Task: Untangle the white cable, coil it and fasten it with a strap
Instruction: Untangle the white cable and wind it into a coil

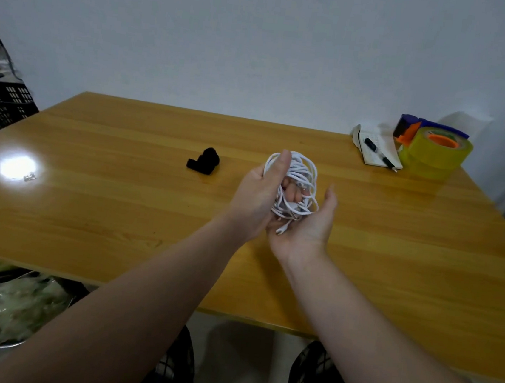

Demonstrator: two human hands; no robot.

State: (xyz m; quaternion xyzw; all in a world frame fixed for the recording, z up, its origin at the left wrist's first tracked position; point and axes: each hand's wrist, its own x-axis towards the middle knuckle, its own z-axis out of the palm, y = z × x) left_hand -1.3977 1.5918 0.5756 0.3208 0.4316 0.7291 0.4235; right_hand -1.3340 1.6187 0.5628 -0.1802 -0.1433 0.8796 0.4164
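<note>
A tangled bundle of white cable (300,180) is held above the middle of the wooden table (118,208). My left hand (258,196) grips the bundle from the left, thumb over its top and fingers curled through the loops. Under the bundle lies my right hand (310,225), palm up with relaxed fingers, and a cable plug rests on that palm. A black strap roll (204,161) lies on the table to the left of the hands, apart from them.
At the table's back right corner stand a yellow tape roll in a blue-orange dispenser (433,148) and a notebook with a black pen (378,150). A small metal clip (29,177) lies at the left in a light glare. A black crate (2,102) stands beyond the left edge.
</note>
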